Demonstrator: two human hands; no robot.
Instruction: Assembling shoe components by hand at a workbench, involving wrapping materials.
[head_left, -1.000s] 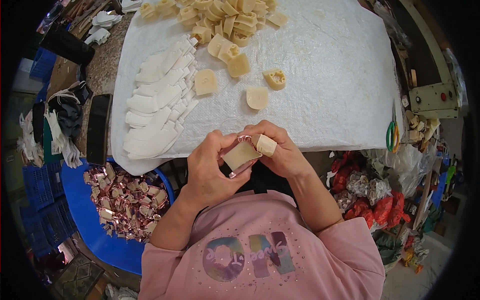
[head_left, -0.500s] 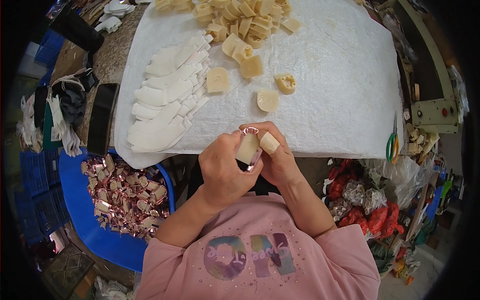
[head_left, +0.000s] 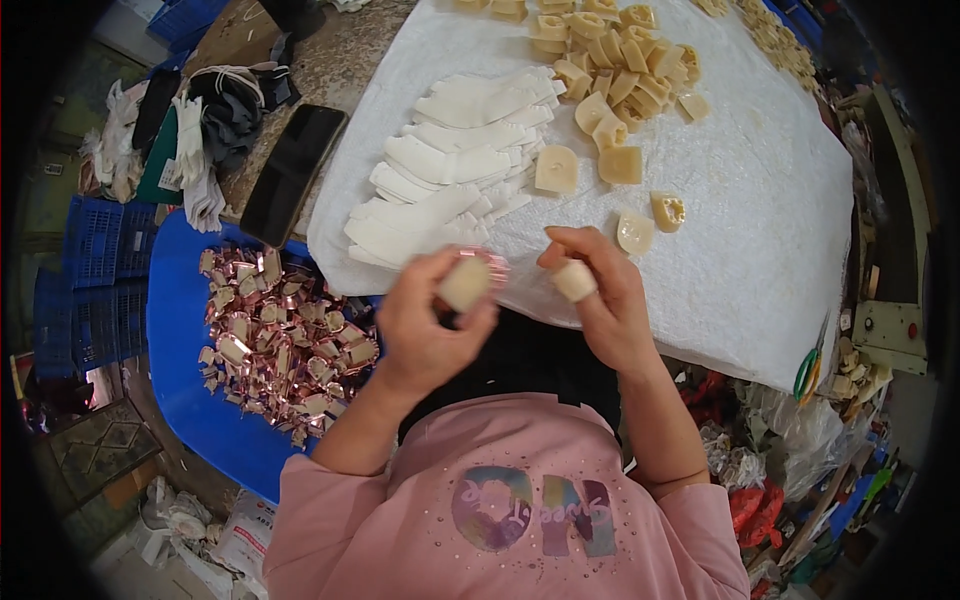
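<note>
Over the table's near edge, my left hand (head_left: 420, 335) is closed around a small cream block with a shiny pink metallic rim (head_left: 465, 285), blurred by motion. To its right, my right hand (head_left: 618, 312) is held apart from it, thumb and forefinger spread, with nothing seen between them. Its thumb is wrapped in a pale tape (head_left: 575, 282). Beyond my hands lie overlapping white strips (head_left: 450, 155) and a pile of cream heel-shaped blocks (head_left: 635, 75), several of them loose nearer me. Similar pink-rimmed pieces (head_left: 290, 340) fill part of a blue tub (head_left: 185, 400) on my left.
A white woven sheet (head_left: 740, 250) covers the table. A dark phone (head_left: 293, 175) lies on the bare tabletop at left, near gloves (head_left: 190, 150). Green-handled scissors (head_left: 806, 375) are at the right edge. Plastic bags (head_left: 800, 440) crowd the floor there.
My hands have drawn apart: the right has let go of the pink-rimmed block, and the left carries it slightly left. The whole view has turned and shifted.
</note>
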